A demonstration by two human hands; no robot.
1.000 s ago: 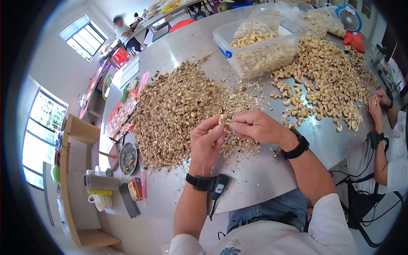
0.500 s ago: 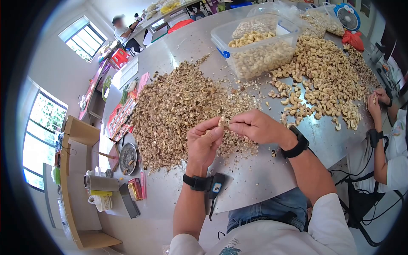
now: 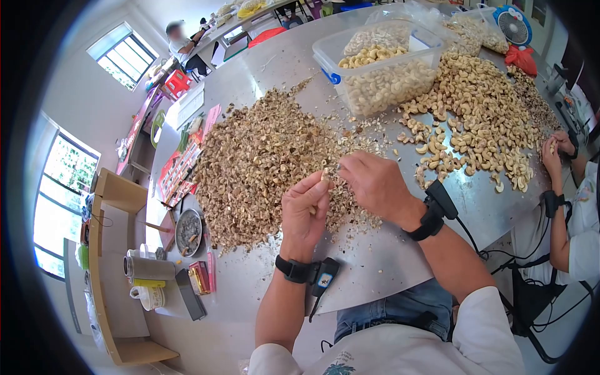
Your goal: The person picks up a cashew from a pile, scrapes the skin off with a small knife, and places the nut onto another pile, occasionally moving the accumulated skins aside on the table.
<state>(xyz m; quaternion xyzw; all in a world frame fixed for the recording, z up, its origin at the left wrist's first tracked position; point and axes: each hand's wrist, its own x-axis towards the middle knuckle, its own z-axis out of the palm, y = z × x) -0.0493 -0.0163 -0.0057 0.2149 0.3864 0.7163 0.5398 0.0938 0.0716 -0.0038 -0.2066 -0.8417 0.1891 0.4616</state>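
Observation:
My left hand (image 3: 305, 209) pinches a cashew (image 3: 325, 177) between thumb and forefinger, and another pale piece shows lower in its curled fingers. Close beside it, my right hand (image 3: 380, 187) is closed with its fingertips together, a small gap from the cashew. A tiny dark tip shows at those fingertips, too small to name. Both hands hover over the near right side of a large heap of brown shell flakes (image 3: 262, 162). To the right spreads a pile of cashews (image 3: 475, 119). A clear plastic tub (image 3: 387, 87) of cashews stands behind my right hand.
The metal table (image 3: 350, 275) has a curved near edge. On the left are a round metal dish (image 3: 188, 232), a thermos (image 3: 150, 269) and a cigarette pack (image 3: 200, 277). Another person's hands (image 3: 553, 153) work at the right. A small fan (image 3: 512, 26) stands behind.
My right hand has drawn slightly up and away from the cashew, its wrist turning. My left hand has shifted a little to the right, still pinching the cashew.

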